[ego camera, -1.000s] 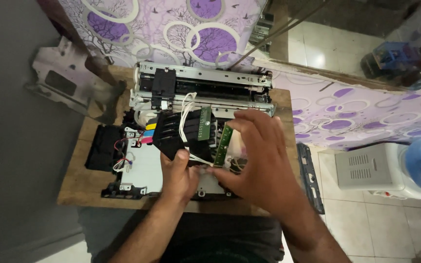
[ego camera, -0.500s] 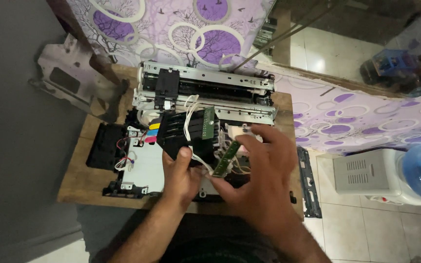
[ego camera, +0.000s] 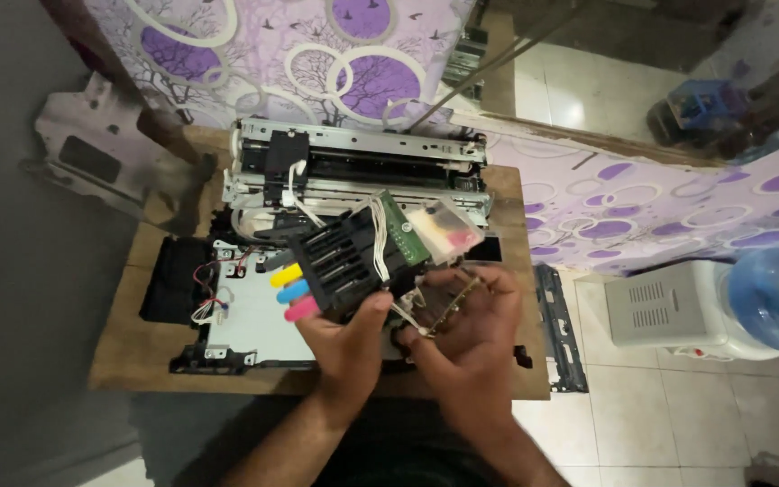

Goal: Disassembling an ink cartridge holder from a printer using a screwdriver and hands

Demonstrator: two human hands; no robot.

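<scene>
My left hand (ego camera: 346, 341) grips the lower edge of a black ink-cartridge carriage (ego camera: 340, 261) and holds it tilted above the opened printer. Yellow, blue and pink tabs (ego camera: 292, 290) stick out on the carriage's left side. A green circuit board (ego camera: 405, 230) and white wires sit on its right side. My right hand (ego camera: 469, 350) is just right of the left one. Its fingers pinch a small thin board (ego camera: 451, 302) joined by white wires to the carriage. Behind lies the printer's metal frame (ego camera: 353, 155) with its rail.
The stripped printer base (ego camera: 245, 325) rests on a wooden table (ego camera: 128, 338). A grey plastic cover (ego camera: 92, 158) leans at the left. On the tiled floor are a black strip (ego camera: 556, 329) and a white water dispenser (ego camera: 678, 311) with a blue bottle (ego camera: 777, 293). Purple patterned cloth hangs behind.
My right hand has come down and toward me with the small board, away from the carriage's top right. The carriage in my left hand has tipped and shifted slightly right.
</scene>
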